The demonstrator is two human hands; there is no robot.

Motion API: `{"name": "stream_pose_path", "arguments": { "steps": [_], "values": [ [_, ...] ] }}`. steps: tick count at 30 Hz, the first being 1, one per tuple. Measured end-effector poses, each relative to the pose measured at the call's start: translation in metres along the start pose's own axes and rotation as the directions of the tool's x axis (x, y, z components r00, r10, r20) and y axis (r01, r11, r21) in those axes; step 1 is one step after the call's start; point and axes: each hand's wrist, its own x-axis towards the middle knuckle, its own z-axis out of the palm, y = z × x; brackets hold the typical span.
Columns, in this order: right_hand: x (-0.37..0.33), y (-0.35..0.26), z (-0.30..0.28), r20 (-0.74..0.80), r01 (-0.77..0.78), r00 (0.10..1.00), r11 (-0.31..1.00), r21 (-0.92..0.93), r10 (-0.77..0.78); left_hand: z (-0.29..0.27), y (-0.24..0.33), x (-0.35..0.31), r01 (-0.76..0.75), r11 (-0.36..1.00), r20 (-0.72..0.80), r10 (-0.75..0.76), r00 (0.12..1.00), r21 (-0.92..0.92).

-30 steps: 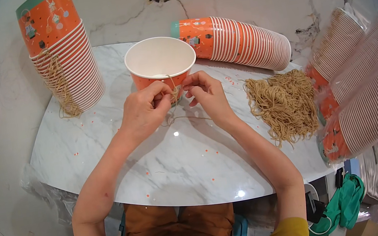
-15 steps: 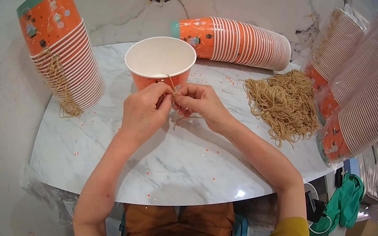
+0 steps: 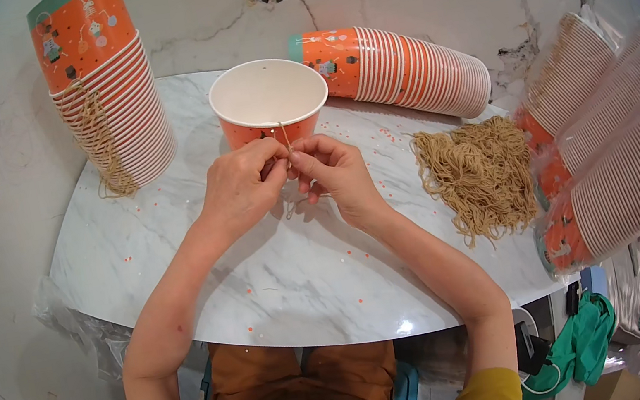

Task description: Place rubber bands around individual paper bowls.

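An orange paper bucket [image 3: 269, 108] with a white inside stands upright near the middle of the table. A thin tan string [image 3: 285, 135] hangs from its front, just below the rim. Close in front of the bucket, my left hand [image 3: 244, 180] pinches this string between thumb and fingertips. Right beside it, my right hand [image 3: 333, 174] grips the same string, with thumb and forefinger together and the other fingers curled. The fingertips of both hands almost meet and partly hide the string. A loose end dangles beneath them.
A tall stack of orange buckets [image 3: 102, 92] with strings hanging off it rises at the left. Another stack [image 3: 408, 69] lies on its side at the back. At the right are a heap of tan strings [image 3: 477, 179] and plastic-wrapped bucket stacks [image 3: 619, 186]. Small orange dots dot the marbled table [image 3: 140, 279].
The string between bucket and fingers now looks straighter. Its loose end has shifted in under the hands. My right hand has turned slightly; the bucket stays in about the same place.
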Motion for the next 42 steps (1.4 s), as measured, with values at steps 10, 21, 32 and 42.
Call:
{"name": "stream_pose_path", "arguments": {
  "steps": [10, 21, 32, 42],
  "values": [
    [-0.003, 0.002, 0.004, -0.048, 0.033, 0.998, 0.997, -0.069, -0.037, 0.001, 0.001, -0.001, -0.020, 0.999, -0.019, 0.020, 1.000, 0.028],
    [-0.010, -0.005, 0.011, -0.036, 0.038, 0.998, 0.984, -0.175, -0.045, 0.000, 0.007, 0.003, 0.321, 0.738, 0.106, -0.324, 0.940, -0.594],
    [-0.014, -0.005, 0.017, 0.011, 0.035, 0.999, 0.989, -0.143, -0.034, -0.004, 0.005, 0.005, 0.336, 0.645, 0.107, -0.367, 0.924, -0.686],
    [-0.009, -0.015, 0.018, 0.038, -0.085, 0.996, 0.996, -0.006, 0.085, -0.007, 0.005, 0.005, 0.332, 0.670, 0.088, -0.371, 0.925, -0.664]
  ]
}}
